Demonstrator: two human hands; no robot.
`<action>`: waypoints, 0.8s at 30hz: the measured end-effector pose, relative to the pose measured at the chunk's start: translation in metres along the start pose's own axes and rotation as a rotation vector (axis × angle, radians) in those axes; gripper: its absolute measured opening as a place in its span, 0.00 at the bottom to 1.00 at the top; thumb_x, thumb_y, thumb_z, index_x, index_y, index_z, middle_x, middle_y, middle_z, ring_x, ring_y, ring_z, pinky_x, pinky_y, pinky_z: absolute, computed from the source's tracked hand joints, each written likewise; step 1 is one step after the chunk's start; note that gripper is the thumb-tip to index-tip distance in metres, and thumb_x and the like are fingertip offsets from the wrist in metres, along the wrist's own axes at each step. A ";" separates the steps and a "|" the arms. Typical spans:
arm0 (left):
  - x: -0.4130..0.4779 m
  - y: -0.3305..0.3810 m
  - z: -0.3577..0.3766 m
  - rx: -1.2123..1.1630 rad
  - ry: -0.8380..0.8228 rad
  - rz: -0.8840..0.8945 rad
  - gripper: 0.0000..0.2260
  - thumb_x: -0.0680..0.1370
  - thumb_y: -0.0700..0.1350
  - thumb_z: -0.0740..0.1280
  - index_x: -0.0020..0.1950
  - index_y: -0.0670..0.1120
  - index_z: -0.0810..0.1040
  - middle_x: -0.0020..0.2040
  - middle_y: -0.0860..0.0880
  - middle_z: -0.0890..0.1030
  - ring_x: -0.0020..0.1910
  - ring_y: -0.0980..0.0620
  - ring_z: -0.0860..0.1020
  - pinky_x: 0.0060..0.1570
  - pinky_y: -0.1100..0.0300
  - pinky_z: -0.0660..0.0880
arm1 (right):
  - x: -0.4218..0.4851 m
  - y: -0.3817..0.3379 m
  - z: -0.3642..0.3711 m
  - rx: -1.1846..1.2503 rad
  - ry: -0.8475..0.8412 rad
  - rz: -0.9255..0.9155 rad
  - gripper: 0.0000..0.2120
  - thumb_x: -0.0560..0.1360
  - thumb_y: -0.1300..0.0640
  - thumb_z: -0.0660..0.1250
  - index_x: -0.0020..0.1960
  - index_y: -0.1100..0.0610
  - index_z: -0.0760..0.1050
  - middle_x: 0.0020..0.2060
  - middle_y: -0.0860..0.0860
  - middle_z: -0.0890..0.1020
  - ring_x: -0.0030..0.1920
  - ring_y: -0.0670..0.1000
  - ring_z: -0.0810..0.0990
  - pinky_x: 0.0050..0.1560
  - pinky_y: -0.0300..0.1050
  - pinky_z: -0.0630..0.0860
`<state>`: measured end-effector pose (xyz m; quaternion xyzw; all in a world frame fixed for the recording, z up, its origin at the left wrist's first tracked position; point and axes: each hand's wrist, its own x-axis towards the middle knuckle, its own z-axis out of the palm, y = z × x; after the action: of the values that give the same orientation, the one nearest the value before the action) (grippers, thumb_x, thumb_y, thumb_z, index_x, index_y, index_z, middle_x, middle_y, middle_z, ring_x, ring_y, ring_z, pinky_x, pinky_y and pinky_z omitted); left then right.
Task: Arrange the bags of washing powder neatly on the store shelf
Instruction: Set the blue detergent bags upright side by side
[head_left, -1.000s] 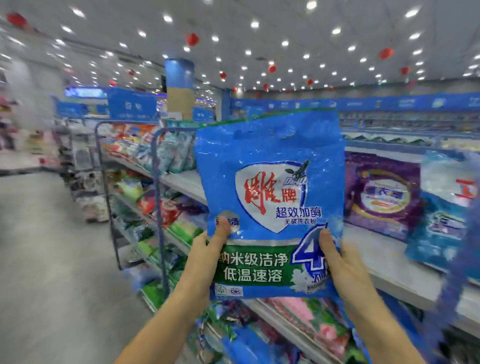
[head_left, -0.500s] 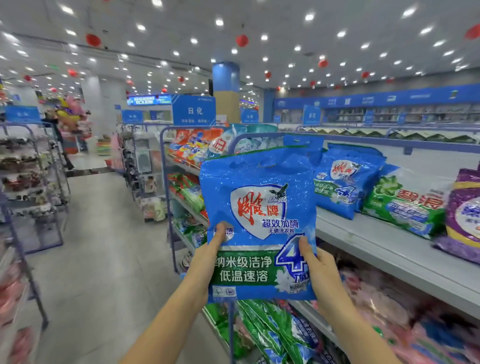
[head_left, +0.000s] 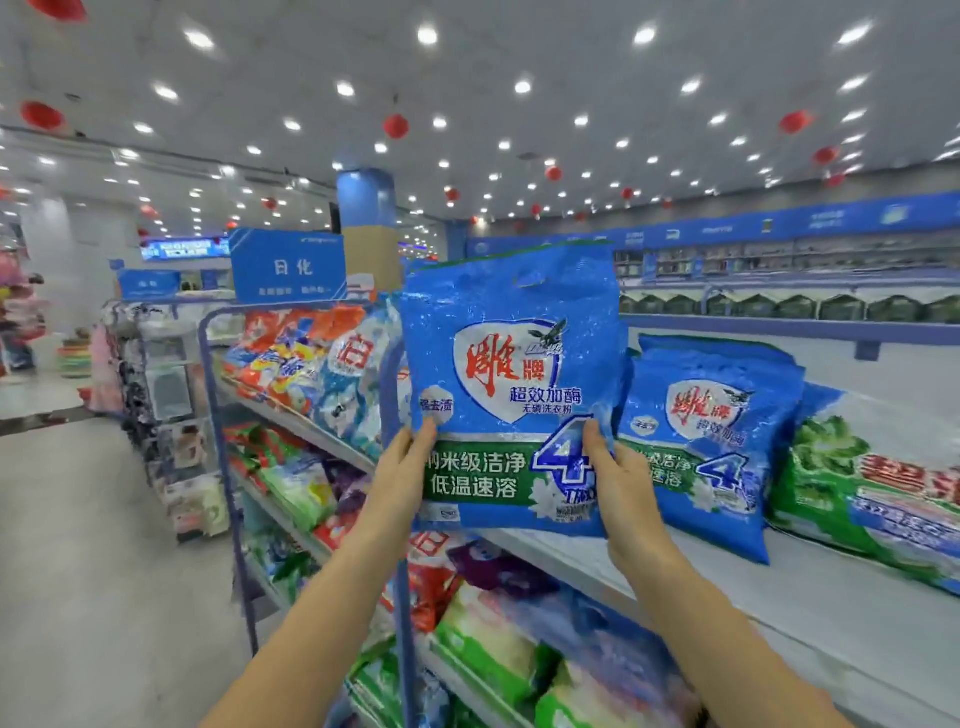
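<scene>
Store shelf (head_left: 779, 587), both hands (head_left: 400, 478) gripping upright glossy blue washing powder bag (head_left: 511, 364), green band.

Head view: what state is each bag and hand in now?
held blue bag, upright, held at both lower edges.
left hand, grips its lower left edge.
right hand, grips its lower right edge.
second blue bag, leaning back on the top shelf.
green bag, lying on the shelf beside it.
</scene>
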<state>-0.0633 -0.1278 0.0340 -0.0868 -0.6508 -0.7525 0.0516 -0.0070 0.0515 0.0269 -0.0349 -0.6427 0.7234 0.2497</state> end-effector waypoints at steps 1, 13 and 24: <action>0.014 -0.001 0.008 0.022 -0.005 0.014 0.31 0.75 0.63 0.60 0.72 0.47 0.64 0.71 0.50 0.68 0.68 0.47 0.68 0.67 0.46 0.65 | 0.015 0.002 0.001 -0.009 0.006 0.014 0.21 0.76 0.42 0.59 0.44 0.61 0.73 0.37 0.62 0.78 0.39 0.58 0.78 0.45 0.56 0.75; 0.177 -0.060 0.069 0.062 -0.302 -0.028 0.14 0.79 0.54 0.60 0.54 0.46 0.75 0.51 0.45 0.81 0.47 0.46 0.80 0.50 0.46 0.78 | 0.134 0.042 -0.008 -0.195 0.302 0.164 0.18 0.80 0.48 0.56 0.38 0.58 0.72 0.33 0.53 0.79 0.35 0.51 0.77 0.39 0.44 0.72; 0.271 -0.114 0.076 0.052 -0.509 -0.262 0.19 0.80 0.49 0.61 0.65 0.38 0.70 0.59 0.40 0.77 0.49 0.45 0.77 0.52 0.51 0.75 | 0.167 0.091 0.026 -0.398 0.481 0.245 0.08 0.80 0.56 0.57 0.54 0.58 0.71 0.49 0.55 0.77 0.50 0.54 0.74 0.45 0.39 0.67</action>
<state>-0.3457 -0.0260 -0.0128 -0.1867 -0.6674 -0.6899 -0.2092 -0.1908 0.0911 -0.0102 -0.3295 -0.6852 0.5794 0.2938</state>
